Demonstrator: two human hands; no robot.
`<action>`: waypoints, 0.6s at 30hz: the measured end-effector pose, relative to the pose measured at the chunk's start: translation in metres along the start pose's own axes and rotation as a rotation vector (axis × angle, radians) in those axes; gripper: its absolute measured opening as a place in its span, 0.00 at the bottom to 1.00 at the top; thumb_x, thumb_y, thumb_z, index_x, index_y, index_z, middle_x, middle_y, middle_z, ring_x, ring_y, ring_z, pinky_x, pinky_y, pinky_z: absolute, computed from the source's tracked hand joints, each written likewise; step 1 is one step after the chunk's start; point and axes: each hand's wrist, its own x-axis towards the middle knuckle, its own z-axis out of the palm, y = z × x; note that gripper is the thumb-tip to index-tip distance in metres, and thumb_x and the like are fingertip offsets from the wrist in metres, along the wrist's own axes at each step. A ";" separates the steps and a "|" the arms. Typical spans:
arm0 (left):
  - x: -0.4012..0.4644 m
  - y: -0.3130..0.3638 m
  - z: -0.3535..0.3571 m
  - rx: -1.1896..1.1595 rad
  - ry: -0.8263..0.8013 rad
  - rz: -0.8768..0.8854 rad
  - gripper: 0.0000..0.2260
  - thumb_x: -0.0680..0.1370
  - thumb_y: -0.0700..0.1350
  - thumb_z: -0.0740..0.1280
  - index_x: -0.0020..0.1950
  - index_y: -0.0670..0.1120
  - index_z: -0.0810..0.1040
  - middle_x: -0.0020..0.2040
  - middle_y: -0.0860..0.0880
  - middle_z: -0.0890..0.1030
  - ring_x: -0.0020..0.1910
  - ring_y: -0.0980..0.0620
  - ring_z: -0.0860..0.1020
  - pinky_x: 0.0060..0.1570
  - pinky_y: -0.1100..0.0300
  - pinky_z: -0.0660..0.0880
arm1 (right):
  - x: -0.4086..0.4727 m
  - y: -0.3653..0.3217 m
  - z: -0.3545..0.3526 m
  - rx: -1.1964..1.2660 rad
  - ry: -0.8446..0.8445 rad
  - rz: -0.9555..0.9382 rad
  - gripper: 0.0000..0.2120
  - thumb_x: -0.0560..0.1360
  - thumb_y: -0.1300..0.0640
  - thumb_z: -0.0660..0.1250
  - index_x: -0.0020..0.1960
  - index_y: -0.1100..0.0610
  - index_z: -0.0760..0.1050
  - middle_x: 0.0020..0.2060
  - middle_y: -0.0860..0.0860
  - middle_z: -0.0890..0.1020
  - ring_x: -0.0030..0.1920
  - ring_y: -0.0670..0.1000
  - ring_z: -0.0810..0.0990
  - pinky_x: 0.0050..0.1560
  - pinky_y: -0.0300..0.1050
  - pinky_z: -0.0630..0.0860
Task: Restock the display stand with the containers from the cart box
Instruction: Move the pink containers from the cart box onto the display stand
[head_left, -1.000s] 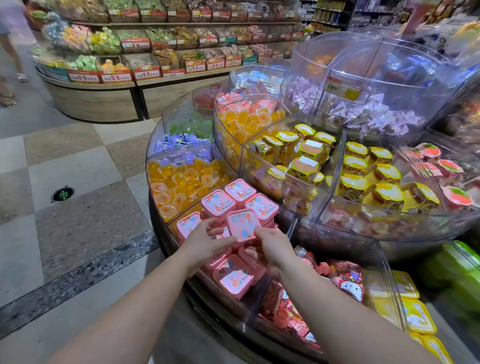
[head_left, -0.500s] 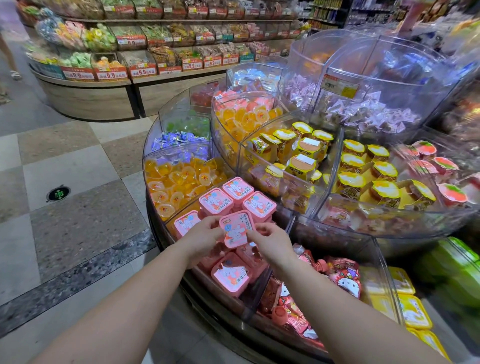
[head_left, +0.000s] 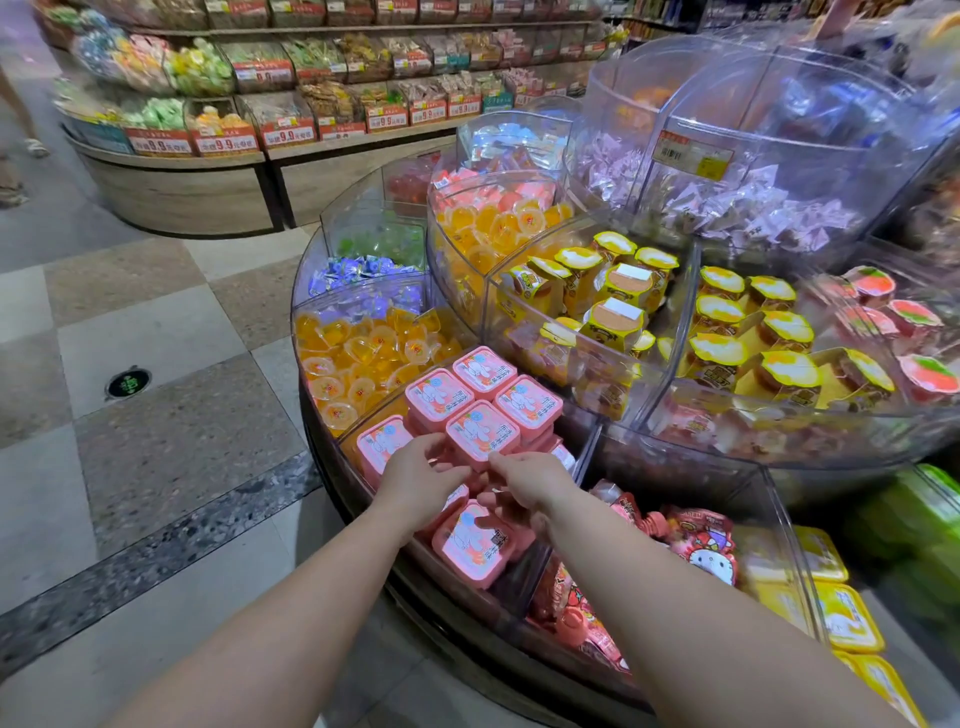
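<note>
Both our hands, left hand (head_left: 423, 480) and right hand (head_left: 530, 480), now seat the pink container (head_left: 482, 430), tilted upright a moment ago, flat on the stack in the clear display stand (head_left: 582, 457). Square, glossy, film-lidded tub. Each grip narrow, fingertips pinching its near edge.

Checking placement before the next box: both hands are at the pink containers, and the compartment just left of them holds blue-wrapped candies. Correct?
Not quite. In the head view both hands, left hand and right hand, are at the pink containers, but the compartment just left of them holds orange jelly cups. The blue-wrapped candies sit one compartment farther back.
</note>
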 end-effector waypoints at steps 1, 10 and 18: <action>0.000 0.001 0.000 0.009 0.006 0.003 0.19 0.73 0.40 0.72 0.64 0.46 0.75 0.56 0.52 0.79 0.49 0.56 0.78 0.51 0.62 0.71 | 0.000 0.001 -0.001 -0.006 -0.001 -0.002 0.12 0.80 0.57 0.62 0.55 0.66 0.77 0.43 0.60 0.82 0.26 0.50 0.79 0.31 0.50 0.82; -0.014 0.021 0.011 0.281 0.217 0.143 0.23 0.74 0.52 0.70 0.66 0.47 0.73 0.61 0.46 0.76 0.60 0.48 0.74 0.56 0.54 0.74 | -0.018 0.007 -0.038 -0.448 0.340 -0.464 0.14 0.76 0.49 0.65 0.58 0.53 0.75 0.54 0.49 0.81 0.49 0.56 0.82 0.53 0.51 0.79; -0.077 0.082 0.099 0.794 0.103 0.385 0.29 0.71 0.62 0.67 0.69 0.51 0.70 0.67 0.46 0.73 0.66 0.44 0.69 0.65 0.50 0.65 | -0.080 0.042 -0.154 -0.942 0.489 -0.542 0.30 0.76 0.40 0.61 0.75 0.46 0.59 0.74 0.53 0.64 0.73 0.59 0.60 0.71 0.55 0.62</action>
